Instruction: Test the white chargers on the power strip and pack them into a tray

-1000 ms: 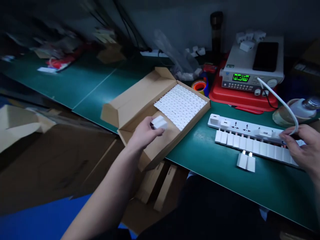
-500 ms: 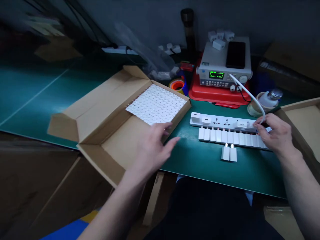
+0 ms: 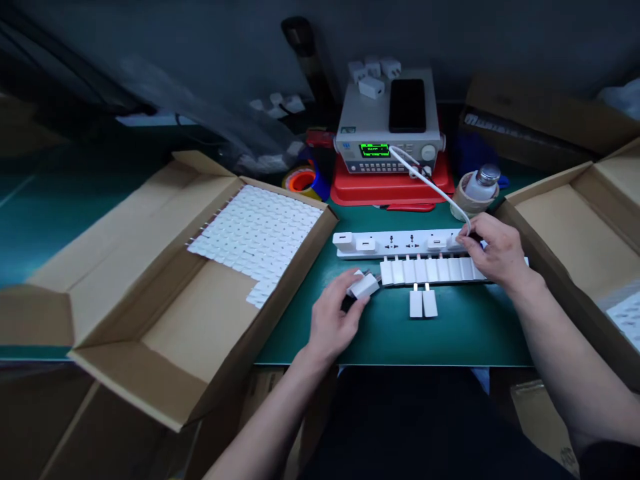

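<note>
White adapters sit pinched in my left hand, thumb and fingers closed on them, beside the adapter row; farther, my right hand (fingertips nearly together) grips the cable above the power strip, before the lit meter.

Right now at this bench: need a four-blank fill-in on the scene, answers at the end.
1. The right hand grips a ____-coloured cable.
2. The left hand holds white chargers near the ____ end of the charger row.
3. Between that row and the near edge of the table lie ____ loose chargers.
4. The bench instrument rests on a ____ plastic tray.

Missing words: white; left; two; red.
</note>
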Motion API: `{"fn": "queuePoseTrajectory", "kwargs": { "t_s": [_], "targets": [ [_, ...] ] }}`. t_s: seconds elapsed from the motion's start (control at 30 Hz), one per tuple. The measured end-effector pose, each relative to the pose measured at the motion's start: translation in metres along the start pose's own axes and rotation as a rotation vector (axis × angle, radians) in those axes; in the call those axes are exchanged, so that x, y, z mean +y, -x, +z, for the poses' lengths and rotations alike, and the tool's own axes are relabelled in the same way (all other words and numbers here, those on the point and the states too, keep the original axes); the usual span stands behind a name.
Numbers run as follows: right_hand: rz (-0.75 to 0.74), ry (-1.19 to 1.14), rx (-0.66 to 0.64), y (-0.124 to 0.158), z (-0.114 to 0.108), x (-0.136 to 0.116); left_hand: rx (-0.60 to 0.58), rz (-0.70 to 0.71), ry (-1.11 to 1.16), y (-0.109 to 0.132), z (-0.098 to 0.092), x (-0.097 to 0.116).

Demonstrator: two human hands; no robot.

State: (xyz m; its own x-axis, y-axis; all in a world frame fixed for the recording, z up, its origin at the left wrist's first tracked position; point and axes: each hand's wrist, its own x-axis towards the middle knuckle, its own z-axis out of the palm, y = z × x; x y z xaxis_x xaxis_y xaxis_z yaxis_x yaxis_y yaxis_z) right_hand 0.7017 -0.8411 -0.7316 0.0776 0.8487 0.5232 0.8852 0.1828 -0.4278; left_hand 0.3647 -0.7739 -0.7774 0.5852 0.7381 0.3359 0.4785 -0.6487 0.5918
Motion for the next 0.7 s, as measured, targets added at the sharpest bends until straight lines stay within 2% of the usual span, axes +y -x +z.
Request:
{"fn": "queuePoseTrajectory", "kwargs": {
  "t_s": [0.07,0.17,0.23,0.3,0.37,0.43,0.5,0.57,0.7],
  "targets": [
    [-0.003,-0.015,-0.001,0.000,0.001,0.001,0.025,0.066,-0.010,-0.010,-0.015,0.004],
    [0.020,-0.029,-0.001,0.000,0.003,0.002,-0.015,0.231,-0.171,-0.047,-0.027,0.018],
    [0.028,-0.038,0.005,-0.001,0.003,0.002,-0.137,0.335,-0.315,-0.080,-0.025,0.029],
    [0.021,-0.039,0.009,-0.001,0.003,0.002,-0.318,0.423,-0.436,-0.115,-0.016,0.041],
    [0.004,-0.034,0.008,-0.001,0.003,0.002,-0.493,0.485,-0.494,-0.144,-0.003,0.053],
    [-0.009,-0.030,0.002,-0.001,0.002,0.002,-0.616,0.511,-0.481,-0.166,0.008,0.063],
    [-0.004,-0.029,-0.004,-0.001,0.002,0.001,-0.669,0.500,-0.436,-0.178,0.015,0.068],
    [0.008,-0.034,-0.006,-0.001,0.001,0.001,-0.669,0.480,-0.394,-0.182,0.015,0.067],
    [0.013,-0.046,-0.004,-0.001,0.001,0.000,-0.605,0.436,-0.424,-0.172,0.003,0.047]
  ]
}}
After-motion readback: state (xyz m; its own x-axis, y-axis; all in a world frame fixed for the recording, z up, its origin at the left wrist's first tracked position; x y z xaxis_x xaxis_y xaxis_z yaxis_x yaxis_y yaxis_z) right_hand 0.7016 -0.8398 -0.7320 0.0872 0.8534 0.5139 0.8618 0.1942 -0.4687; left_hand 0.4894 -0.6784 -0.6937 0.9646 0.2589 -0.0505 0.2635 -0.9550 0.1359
